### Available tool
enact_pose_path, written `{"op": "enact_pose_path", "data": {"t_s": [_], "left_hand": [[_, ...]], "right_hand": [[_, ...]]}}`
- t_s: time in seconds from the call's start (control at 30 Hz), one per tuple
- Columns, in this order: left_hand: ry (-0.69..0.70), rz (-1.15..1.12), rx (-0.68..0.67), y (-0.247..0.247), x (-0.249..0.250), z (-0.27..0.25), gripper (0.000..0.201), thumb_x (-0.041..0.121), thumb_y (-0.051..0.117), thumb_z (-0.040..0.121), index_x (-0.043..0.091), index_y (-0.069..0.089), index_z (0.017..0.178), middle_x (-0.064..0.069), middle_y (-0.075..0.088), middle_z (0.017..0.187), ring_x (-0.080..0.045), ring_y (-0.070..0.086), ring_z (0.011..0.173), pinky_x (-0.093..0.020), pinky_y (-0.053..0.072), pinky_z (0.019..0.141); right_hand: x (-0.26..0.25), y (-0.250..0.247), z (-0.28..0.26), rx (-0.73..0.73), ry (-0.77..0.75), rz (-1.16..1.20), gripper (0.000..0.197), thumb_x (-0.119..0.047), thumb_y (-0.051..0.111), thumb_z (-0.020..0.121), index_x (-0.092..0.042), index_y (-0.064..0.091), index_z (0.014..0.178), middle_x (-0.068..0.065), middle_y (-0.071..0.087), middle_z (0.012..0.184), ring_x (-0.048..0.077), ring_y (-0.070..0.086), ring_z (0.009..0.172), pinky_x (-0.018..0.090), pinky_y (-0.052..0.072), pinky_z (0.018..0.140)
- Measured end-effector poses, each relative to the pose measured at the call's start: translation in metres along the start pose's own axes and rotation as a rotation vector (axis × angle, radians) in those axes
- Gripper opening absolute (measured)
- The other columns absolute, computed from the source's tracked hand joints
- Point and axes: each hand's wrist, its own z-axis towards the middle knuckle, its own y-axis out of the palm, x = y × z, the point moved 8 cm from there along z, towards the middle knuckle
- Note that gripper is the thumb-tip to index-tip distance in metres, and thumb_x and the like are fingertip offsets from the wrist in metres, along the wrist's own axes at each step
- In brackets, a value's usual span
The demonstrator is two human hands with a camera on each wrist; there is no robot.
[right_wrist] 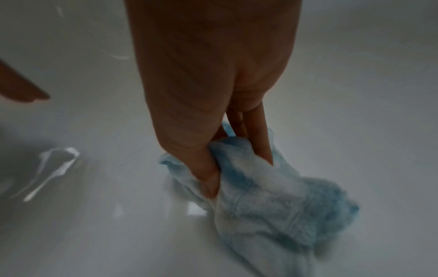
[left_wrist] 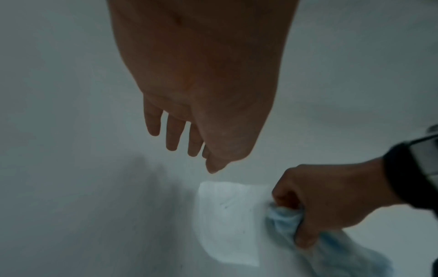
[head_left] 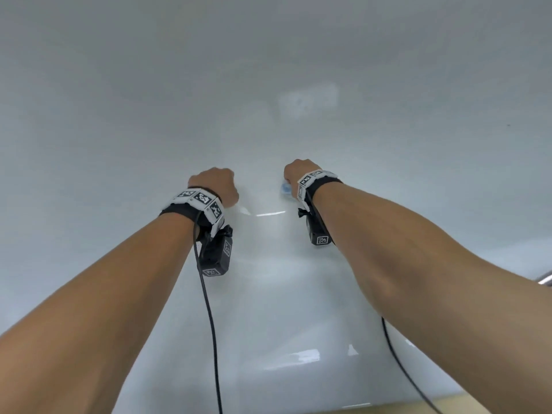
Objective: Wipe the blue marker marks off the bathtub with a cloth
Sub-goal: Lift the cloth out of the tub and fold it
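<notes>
Both my arms reach down into the white bathtub (head_left: 119,144). My right hand (head_left: 294,171) grips a crumpled white cloth (right_wrist: 272,196) stained blue and presses it on the tub's surface; only a small blue corner of the cloth (head_left: 285,188) shows in the head view. My left hand (left_wrist: 184,146) hangs just left of it with straight fingers and holds nothing. A bright patch (left_wrist: 227,221) lies on the tub next to the cloth (left_wrist: 331,243), with a few faint dark specks (left_wrist: 226,204) in it. No clear blue marks show elsewhere.
A metal fitting (head_left: 545,277) pokes in at the right edge. The tub's near rim (head_left: 418,407) runs along the bottom of the head view. Black cables (head_left: 209,324) hang from both wrist cameras. Wet streaks (right_wrist: 54,168) glint on the tub floor.
</notes>
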Motion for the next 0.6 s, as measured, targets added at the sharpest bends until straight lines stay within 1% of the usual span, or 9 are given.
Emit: {"op": "enact_pose_path", "data": {"t_s": [0.07,0.17,0.23,0.3,0.37,0.43,0.5,0.53,0.6], "left_hand": [[-0.024,0.004,0.037,-0.008,-0.010,-0.007,0.048,0.022,0.047,0.095,0.020,0.047,0.143,-0.008,0.053,0.141,-0.032,0.053,0.125,-0.040,0.041,0.100],[-0.052,0.014,0.108,-0.022,-0.033,-0.021,0.049,0.017,0.047,0.093,0.018,0.050,0.141,-0.008,0.055,0.137,-0.031,0.056,0.122,-0.039,0.039,0.100],[-0.040,0.052,0.160,-0.028,-0.049,-0.035,0.045,0.016,0.047,0.090,0.016,0.055,0.135,-0.007,0.060,0.129,-0.030,0.059,0.116,-0.039,0.038,0.098],[-0.031,0.050,0.188,-0.034,-0.067,-0.052,0.044,0.015,0.047,0.089,0.016,0.057,0.132,-0.007,0.062,0.127,-0.029,0.059,0.115,-0.040,0.036,0.100],[-0.039,0.012,0.204,-0.039,-0.088,-0.073,0.044,0.014,0.046,0.089,0.015,0.056,0.132,-0.007,0.061,0.128,-0.029,0.058,0.117,-0.040,0.035,0.101],[-0.043,-0.056,0.245,-0.046,-0.106,-0.096,0.046,0.013,0.046,0.089,0.015,0.054,0.134,-0.008,0.060,0.131,-0.030,0.056,0.119,-0.040,0.036,0.102],[-0.057,-0.159,0.317,-0.056,-0.121,-0.126,0.046,0.010,0.047,0.089,0.013,0.054,0.135,-0.009,0.059,0.132,-0.032,0.055,0.120,-0.040,0.039,0.100],[-0.067,-0.223,0.363,-0.061,-0.127,-0.142,0.046,0.008,0.046,0.089,0.012,0.054,0.134,-0.010,0.060,0.132,-0.032,0.055,0.120,-0.040,0.041,0.098],[-0.098,-0.370,0.438,-0.067,-0.137,-0.177,0.049,0.006,0.045,0.090,0.014,0.053,0.137,-0.009,0.059,0.134,-0.032,0.055,0.121,-0.039,0.043,0.097]], "right_hand": [[-0.023,0.002,0.002,0.003,-0.045,-0.053,0.027,-0.023,0.057,0.088,-0.011,0.048,0.067,0.003,0.047,0.066,0.028,0.055,0.069,0.030,0.048,0.068],[-0.069,0.003,-0.003,0.028,-0.129,-0.092,0.025,-0.030,0.056,0.093,-0.009,0.055,0.080,0.004,0.052,0.072,0.027,0.056,0.071,0.029,0.044,0.065],[-0.108,0.012,-0.006,-0.046,-0.161,-0.120,0.021,-0.024,0.059,0.090,-0.012,0.053,0.074,0.003,0.051,0.072,0.027,0.058,0.075,0.030,0.044,0.067],[-0.146,0.025,-0.005,-0.167,-0.196,-0.110,0.024,-0.018,0.065,0.084,-0.016,0.049,0.067,0.001,0.052,0.068,0.027,0.059,0.076,0.032,0.050,0.073],[-0.172,0.026,-0.011,-0.247,-0.225,-0.070,0.023,-0.014,0.073,0.074,-0.020,0.053,0.065,-0.002,0.056,0.065,0.022,0.061,0.067,0.034,0.056,0.076],[-0.185,0.021,-0.027,-0.286,-0.257,0.066,0.021,-0.011,0.079,0.070,-0.018,0.060,0.067,-0.004,0.058,0.061,0.012,0.056,0.051,0.024,0.051,0.062],[-0.195,0.015,-0.051,-0.345,-0.292,0.299,0.019,-0.017,0.084,0.069,-0.013,0.069,0.082,-0.002,0.064,0.070,0.012,0.059,0.056,0.021,0.047,0.057],[-0.199,0.012,-0.065,-0.378,-0.282,0.424,0.027,-0.023,0.085,0.068,-0.014,0.072,0.090,-0.001,0.069,0.078,0.016,0.064,0.064,0.024,0.052,0.061],[-0.213,0.002,-0.099,-0.410,-0.253,0.676,0.036,-0.032,0.087,0.068,-0.024,0.074,0.100,0.004,0.075,0.100,0.026,0.073,0.085,0.039,0.061,0.077]]}}
